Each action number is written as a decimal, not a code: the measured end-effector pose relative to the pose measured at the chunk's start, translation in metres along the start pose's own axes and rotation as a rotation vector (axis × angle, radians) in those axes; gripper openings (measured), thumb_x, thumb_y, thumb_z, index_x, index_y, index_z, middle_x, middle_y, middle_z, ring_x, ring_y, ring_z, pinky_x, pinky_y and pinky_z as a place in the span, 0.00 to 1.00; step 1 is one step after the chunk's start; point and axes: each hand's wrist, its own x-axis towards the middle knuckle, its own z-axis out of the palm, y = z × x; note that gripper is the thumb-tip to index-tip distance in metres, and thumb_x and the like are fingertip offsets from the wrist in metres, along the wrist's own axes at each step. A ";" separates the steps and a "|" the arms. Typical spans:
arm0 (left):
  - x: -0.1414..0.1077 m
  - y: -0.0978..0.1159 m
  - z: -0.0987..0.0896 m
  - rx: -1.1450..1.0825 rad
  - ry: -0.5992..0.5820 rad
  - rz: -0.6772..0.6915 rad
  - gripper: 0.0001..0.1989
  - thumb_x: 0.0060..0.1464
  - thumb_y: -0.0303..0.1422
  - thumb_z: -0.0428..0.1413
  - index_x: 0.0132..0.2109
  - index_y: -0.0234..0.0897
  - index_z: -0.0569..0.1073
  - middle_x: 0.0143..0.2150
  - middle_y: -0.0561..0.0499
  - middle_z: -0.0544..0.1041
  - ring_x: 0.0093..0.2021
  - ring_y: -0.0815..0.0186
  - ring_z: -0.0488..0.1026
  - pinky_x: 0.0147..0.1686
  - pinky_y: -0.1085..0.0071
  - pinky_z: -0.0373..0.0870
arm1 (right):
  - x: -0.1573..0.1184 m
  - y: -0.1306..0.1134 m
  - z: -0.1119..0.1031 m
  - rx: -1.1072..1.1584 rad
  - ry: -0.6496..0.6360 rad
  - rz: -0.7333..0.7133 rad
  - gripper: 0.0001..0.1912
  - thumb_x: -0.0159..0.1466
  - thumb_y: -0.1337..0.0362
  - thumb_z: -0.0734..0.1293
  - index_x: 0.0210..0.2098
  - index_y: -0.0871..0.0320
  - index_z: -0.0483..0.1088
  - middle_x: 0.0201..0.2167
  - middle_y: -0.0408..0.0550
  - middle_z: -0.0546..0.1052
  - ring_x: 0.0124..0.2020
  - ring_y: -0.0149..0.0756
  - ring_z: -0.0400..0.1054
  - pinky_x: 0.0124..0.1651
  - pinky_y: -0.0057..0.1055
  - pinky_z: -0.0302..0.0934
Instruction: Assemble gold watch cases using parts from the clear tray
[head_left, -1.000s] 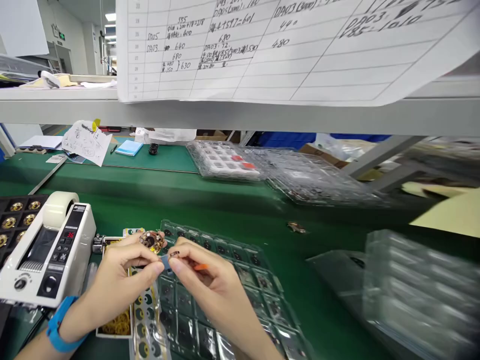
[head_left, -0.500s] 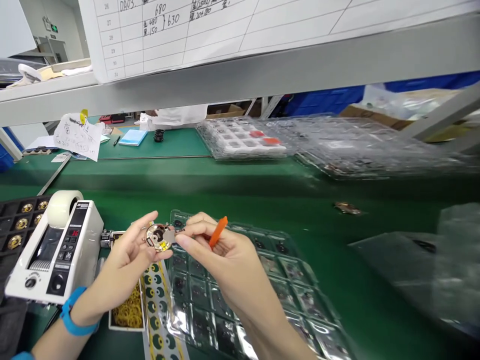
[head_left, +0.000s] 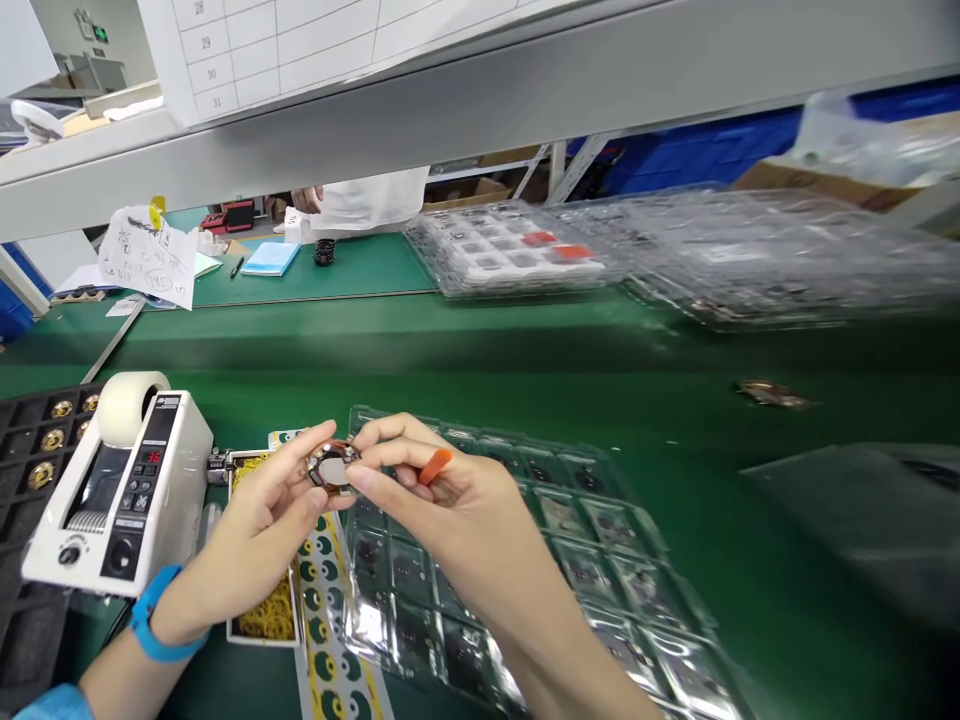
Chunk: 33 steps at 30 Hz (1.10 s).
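The left hand (head_left: pixel 259 522) grips the round metallic part (head_left: pixel 331 468) above the desk (head_left: pixel 697 470), by the clear tray's (head_left: pixel 574 543) far-left corner, while the right hand (head_left: pixel 450 510), clasping an orange piece (head_left: pixel 435 465), touches the part's edge; probably light, stiff, slick and fragile, it wants holding by the rim.

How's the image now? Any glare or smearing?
Head view: white glare on the compartment tray below the right hand; head view: loose part at right smeared; head view: dispenser digits legible, round part fairly clear, though fine detail is too small.
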 end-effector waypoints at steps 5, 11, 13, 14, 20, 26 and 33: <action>-0.001 -0.001 0.000 0.038 0.004 -0.012 0.22 0.64 0.33 0.54 0.64 0.49 0.67 0.59 0.49 0.75 0.62 0.56 0.69 0.60 0.61 0.71 | 0.000 -0.002 -0.002 -0.003 -0.015 0.003 0.10 0.59 0.60 0.69 0.23 0.54 0.76 0.32 0.48 0.72 0.31 0.34 0.65 0.30 0.30 0.58; -0.003 -0.004 -0.002 0.051 -0.014 -0.010 0.22 0.64 0.33 0.54 0.64 0.51 0.67 0.61 0.50 0.73 0.62 0.56 0.69 0.61 0.61 0.70 | 0.002 0.000 -0.004 0.004 -0.020 0.010 0.11 0.58 0.58 0.70 0.23 0.55 0.76 0.32 0.48 0.72 0.32 0.34 0.66 0.31 0.30 0.59; -0.003 -0.004 -0.002 0.055 -0.016 -0.013 0.22 0.64 0.33 0.54 0.63 0.52 0.67 0.59 0.51 0.74 0.62 0.58 0.69 0.60 0.62 0.70 | 0.002 -0.001 -0.005 0.005 -0.023 0.004 0.10 0.58 0.59 0.70 0.23 0.55 0.76 0.32 0.48 0.72 0.32 0.34 0.66 0.31 0.29 0.60; -0.003 -0.004 -0.001 0.054 -0.015 -0.013 0.22 0.64 0.32 0.54 0.63 0.52 0.67 0.59 0.51 0.75 0.62 0.58 0.69 0.60 0.62 0.70 | 0.002 -0.002 -0.004 0.004 -0.022 -0.002 0.10 0.58 0.59 0.70 0.23 0.55 0.76 0.32 0.48 0.72 0.31 0.34 0.66 0.31 0.29 0.60; 0.002 0.000 0.005 0.018 0.035 0.015 0.20 0.62 0.28 0.54 0.60 0.45 0.71 0.53 0.50 0.78 0.56 0.61 0.73 0.57 0.63 0.73 | 0.000 -0.004 0.002 -0.105 0.044 -0.058 0.11 0.59 0.64 0.67 0.21 0.55 0.74 0.30 0.46 0.72 0.26 0.30 0.62 0.28 0.28 0.58; 0.007 -0.005 0.016 0.018 0.143 0.075 0.15 0.57 0.26 0.56 0.53 0.37 0.72 0.44 0.47 0.81 0.45 0.63 0.79 0.50 0.66 0.77 | -0.005 0.000 0.010 -0.202 0.144 -0.126 0.10 0.59 0.66 0.66 0.21 0.55 0.72 0.29 0.46 0.73 0.28 0.32 0.65 0.30 0.29 0.61; 0.012 -0.011 0.021 0.000 0.258 0.108 0.09 0.58 0.32 0.57 0.46 0.37 0.72 0.39 0.48 0.82 0.38 0.65 0.81 0.39 0.69 0.80 | -0.009 0.005 0.018 -0.300 0.166 -0.220 0.09 0.61 0.68 0.66 0.25 0.55 0.70 0.31 0.45 0.74 0.33 0.34 0.70 0.33 0.29 0.63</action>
